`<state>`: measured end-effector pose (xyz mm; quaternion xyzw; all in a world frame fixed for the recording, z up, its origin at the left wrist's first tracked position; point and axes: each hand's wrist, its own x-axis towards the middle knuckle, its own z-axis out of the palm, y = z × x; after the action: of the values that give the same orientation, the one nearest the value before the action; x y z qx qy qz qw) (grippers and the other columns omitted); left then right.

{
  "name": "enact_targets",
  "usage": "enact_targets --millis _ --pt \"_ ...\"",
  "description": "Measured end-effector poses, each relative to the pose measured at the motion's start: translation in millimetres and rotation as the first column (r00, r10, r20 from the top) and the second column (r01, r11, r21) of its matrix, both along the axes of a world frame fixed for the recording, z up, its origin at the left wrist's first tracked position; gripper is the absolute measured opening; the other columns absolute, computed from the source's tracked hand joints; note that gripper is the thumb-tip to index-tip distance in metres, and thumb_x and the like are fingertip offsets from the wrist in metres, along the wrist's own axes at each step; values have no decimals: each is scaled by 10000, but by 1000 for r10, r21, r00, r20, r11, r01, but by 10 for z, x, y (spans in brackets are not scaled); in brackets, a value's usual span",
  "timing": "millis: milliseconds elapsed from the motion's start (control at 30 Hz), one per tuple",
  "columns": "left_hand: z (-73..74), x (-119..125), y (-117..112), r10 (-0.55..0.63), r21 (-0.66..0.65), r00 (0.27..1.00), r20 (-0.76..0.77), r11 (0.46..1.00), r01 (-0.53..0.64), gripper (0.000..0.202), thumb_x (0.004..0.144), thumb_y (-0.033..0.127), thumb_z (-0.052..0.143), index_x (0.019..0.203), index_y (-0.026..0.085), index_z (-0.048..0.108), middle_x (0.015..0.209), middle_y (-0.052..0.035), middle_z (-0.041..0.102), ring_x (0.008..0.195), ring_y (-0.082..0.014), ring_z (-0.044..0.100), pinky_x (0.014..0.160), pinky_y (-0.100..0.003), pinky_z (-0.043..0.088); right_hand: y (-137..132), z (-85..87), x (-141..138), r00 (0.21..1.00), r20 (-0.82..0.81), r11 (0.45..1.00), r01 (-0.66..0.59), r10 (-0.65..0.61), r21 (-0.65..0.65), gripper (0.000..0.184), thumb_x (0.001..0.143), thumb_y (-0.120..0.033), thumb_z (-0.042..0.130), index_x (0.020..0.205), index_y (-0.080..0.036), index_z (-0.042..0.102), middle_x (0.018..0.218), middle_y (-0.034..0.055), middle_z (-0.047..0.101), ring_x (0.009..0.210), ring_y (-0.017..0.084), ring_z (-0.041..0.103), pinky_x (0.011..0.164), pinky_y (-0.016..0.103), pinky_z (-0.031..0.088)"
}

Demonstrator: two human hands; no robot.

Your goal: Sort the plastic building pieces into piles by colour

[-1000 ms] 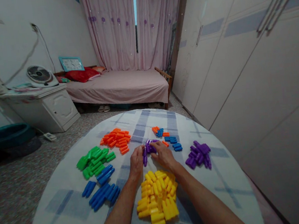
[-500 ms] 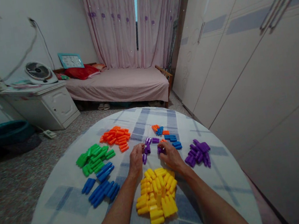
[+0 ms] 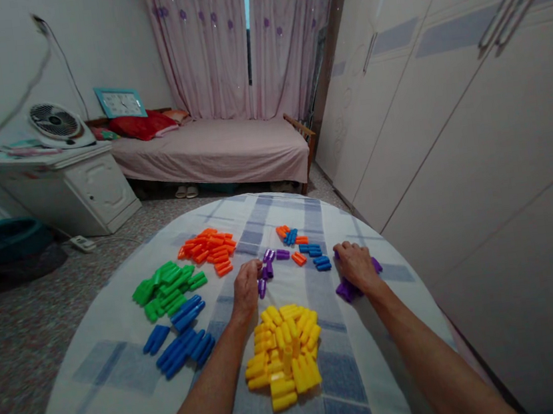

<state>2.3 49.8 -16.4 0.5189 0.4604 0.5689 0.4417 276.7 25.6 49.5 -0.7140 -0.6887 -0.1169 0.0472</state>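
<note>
My left hand (image 3: 247, 288) rests on the table with its fingers bent together, the tips against a small group of purple bullet-shaped plastic blocks (image 3: 269, 269). My right hand (image 3: 357, 265) lies over the larger purple pile (image 3: 349, 291), its fingers curled down among those blocks. The hand covers most of that pile, and its fingertips are hidden. A purple block (image 3: 283, 254) and an orange block (image 3: 299, 258) lie between the hands. Blue blocks (image 3: 322, 264) sit just left of my right hand. Nearer to me, between my forearms, is a heap of yellow blocks (image 3: 286, 347).
On the left of the round cloth-covered table (image 3: 113, 401) lie piles of orange (image 3: 207, 248), green (image 3: 163, 289) and blue blocks (image 3: 183, 349). A few orange and blue blocks (image 3: 290, 236) are farther back. Beyond stand a bed (image 3: 219, 147), a cabinet (image 3: 97, 188) and a wardrobe (image 3: 477, 162).
My right hand has moved right, from the middle blocks to the purple pile. An orange block it partly covered now shows fully. My left hand stays beside the small purple group.
</note>
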Motion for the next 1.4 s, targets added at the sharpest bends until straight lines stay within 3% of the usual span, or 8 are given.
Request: enact_targets --millis 267,433,567,700,833,1133,1233,1400 --pt "58 13 -32 12 -22 998 61 1000 -11 439 865 526 400 953 151 609 980 -95 638 932 -179 624 836 -333 519 -30 -1 -129 997 -71 999 -39 41 33 228 832 -159 500 1022 -173 624 1028 136 627 1011 273 529 857 416 338" --pt "58 23 -27 43 -32 989 144 999 -39 439 846 540 431 970 160 612 973 -86 633 937 -177 624 825 -330 522 -59 -5 -660 842 -413 932 -361 345 44 328 829 -153 497 1151 -181 558 1132 87 586 1024 182 553 890 316 416" --pt "25 2 -5 59 -23 986 155 998 -56 448 842 546 439 987 159 611 1013 -94 621 950 -185 618 832 -337 515 -25 -101 -1130 727 -459 836 -544 511 69 409 813 -172 533 1221 -195 515 1214 94 539 1094 184 526 922 316 429" --pt "-18 -26 23 47 -27 987 151 999 -43 477 839 562 435 1007 149 603 1006 -99 624 934 -193 624 839 -356 510 87 -207 -1375 785 -365 844 -536 500 3 516 814 -99 483 1305 -253 449 1355 90 449 1092 190 540 888 312 449" --pt "-28 -31 34 49 -25 989 142 999 -46 485 830 567 447 1003 142 605 1035 -105 614 949 -198 616 840 -354 509 162 -255 -1440 815 -289 846 -532 502 -33 359 878 -139 417 1204 -244 528 1273 83 515 1036 191 561 852 314 455" --pt "-20 -28 22 62 -28 991 122 998 -58 484 819 575 454 969 148 625 988 -95 628 905 -185 620 808 -346 515 77 -266 -1265 756 -471 876 -475 454 83 256 758 -81 530 993 -171 580 1032 63 538 894 147 542 772 257 450" --pt "-31 -28 27 69 -41 990 125 997 -64 480 818 573 461 969 149 629 997 -96 633 904 -180 621 811 -342 514 28 -171 -964 740 -510 897 -396 439 198 258 772 -87 523 1005 -187 570 1039 52 529 918 146 534 820 279 443" --pt "-1 -15 8 61 -50 991 122 997 -55 487 804 588 471 937 150 638 962 -93 643 896 -185 624 816 -349 515 82 4 -195 872 -450 970 -102 195 222 193 794 -135 504 960 -171 594 1016 62 532 882 152 556 800 276 453"
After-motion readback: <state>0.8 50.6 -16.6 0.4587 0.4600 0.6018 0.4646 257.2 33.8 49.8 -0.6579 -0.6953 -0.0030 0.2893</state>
